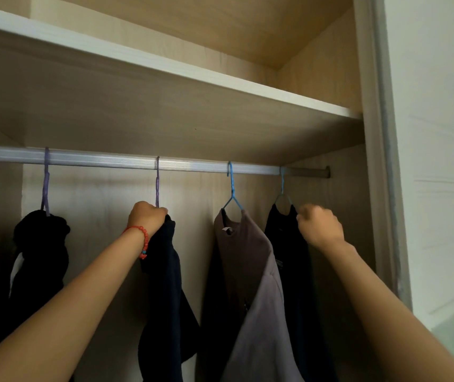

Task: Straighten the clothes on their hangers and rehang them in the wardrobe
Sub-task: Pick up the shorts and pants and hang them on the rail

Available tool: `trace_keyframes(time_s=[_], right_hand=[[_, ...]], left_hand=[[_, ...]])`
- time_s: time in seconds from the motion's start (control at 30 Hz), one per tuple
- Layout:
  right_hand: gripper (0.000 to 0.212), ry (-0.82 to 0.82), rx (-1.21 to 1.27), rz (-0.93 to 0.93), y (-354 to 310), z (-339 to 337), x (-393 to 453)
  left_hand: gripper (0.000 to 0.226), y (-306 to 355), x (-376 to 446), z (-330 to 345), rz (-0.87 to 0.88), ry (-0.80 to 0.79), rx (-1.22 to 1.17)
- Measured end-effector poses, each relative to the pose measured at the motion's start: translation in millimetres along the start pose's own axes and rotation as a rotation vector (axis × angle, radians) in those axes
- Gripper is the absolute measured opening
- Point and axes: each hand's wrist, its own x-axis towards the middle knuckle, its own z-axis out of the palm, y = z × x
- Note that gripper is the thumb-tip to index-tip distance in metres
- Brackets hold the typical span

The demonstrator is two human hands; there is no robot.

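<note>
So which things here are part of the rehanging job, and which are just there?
Part of the job:
rail
purple hangers
blue hangers
black top
navy top, gripped by left hand
grey shirt
dark top, pinched by right hand

Just there:
shelf
bracelet
door frame

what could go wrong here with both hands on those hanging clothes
1. The left hand grips the dark garment bunched at its purple hanger; a tug might pull it off.
2. The right hand pinches the black garment at the rail end; its blue hanger could unhook.
</note>
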Motion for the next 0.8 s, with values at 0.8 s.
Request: trace_keyframes(time_s=[0.8], right_hand=[[0.059,0.507,0.148,0.254,67.8,-70.6,-51.1]], left_hand=[[0.028,-18.9,-58.6,20.1,0.102,0.089,-0.315]])
